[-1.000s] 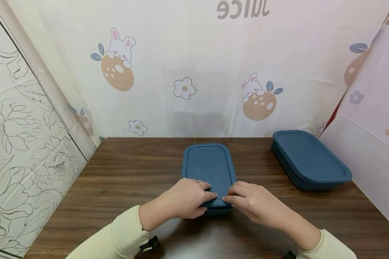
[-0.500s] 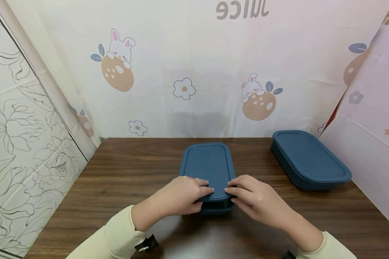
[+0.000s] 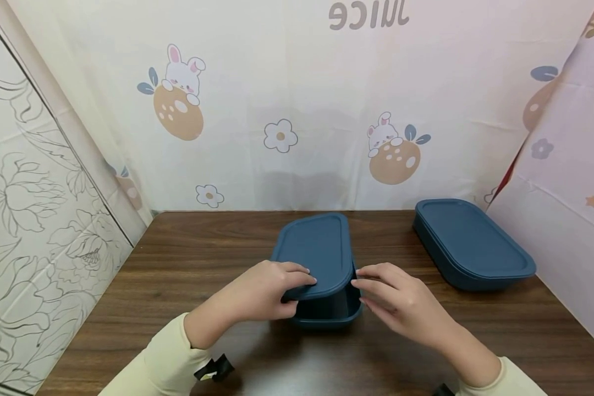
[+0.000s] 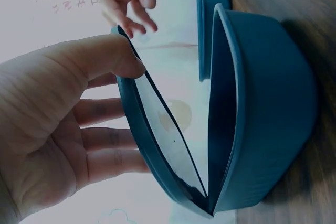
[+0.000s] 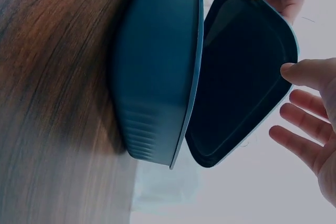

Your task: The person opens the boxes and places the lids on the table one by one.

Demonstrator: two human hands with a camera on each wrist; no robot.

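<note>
A dark blue rectangular box [image 5: 157, 61] stands on the table in front of me, its lid [image 3: 317, 247] raised at the near end and tilted. My left hand [image 3: 257, 289] pinches the lid's near left corner, thumb underneath and fingers on top. In the left wrist view, the far end of the lid still meets the box rim [image 4: 239, 87]. My right hand [image 3: 403, 300] is beside the lid's right edge, fingers spread and relaxed; its thumb [image 5: 304, 72] is at the edge in the right wrist view, and whether it touches is unclear. The box interior is dark, its contents not visible.
A second blue box [image 3: 475, 236] with its lid on stands at the right side of the brown wooden table [image 3: 203, 247]. Behind the table hangs a pale printed curtain [image 3: 317, 110]; a white flower-patterned panel [image 3: 34, 220] is at the left.
The lid's near end has come up off the box and shifted left and away, turning slightly. My left hand has moved up and left with it; my right fingers have drawn off its top.
</note>
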